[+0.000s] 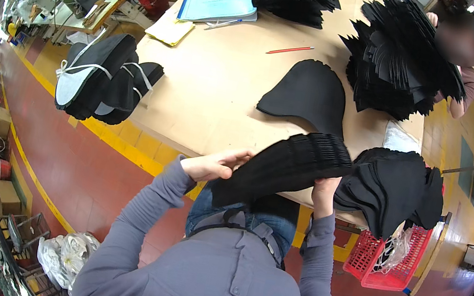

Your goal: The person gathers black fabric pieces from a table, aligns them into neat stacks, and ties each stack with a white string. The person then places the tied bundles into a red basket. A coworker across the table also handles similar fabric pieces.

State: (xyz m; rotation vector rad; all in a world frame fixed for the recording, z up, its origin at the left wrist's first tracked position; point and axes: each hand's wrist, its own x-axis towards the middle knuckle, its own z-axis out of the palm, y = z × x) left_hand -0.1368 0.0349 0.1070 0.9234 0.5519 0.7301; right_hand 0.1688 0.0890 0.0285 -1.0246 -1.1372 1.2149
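A thick stack of curved black sheet pieces (284,162) is held up in front of my waist, at the near edge of the table. Its right end is gripped by my right hand (324,191), thumb on the near side and the other fingers hidden beneath. My left hand (215,166) rests against the left side of the stack, fingers stretched and thumb apart. Just beyond lies another flat black piece (310,94) of similar curved outline. To the right of my right hand, more stacked black pieces (383,186) lie on the table corner.
Tall black piles (400,56) stand at the far right, near another person. A blue folder (219,3), yellow papers (170,29) and a red pencil (290,50) lie on the table (209,88). Tied black bundles (105,77) sit at its left edge; a red basket (365,258) is below right.
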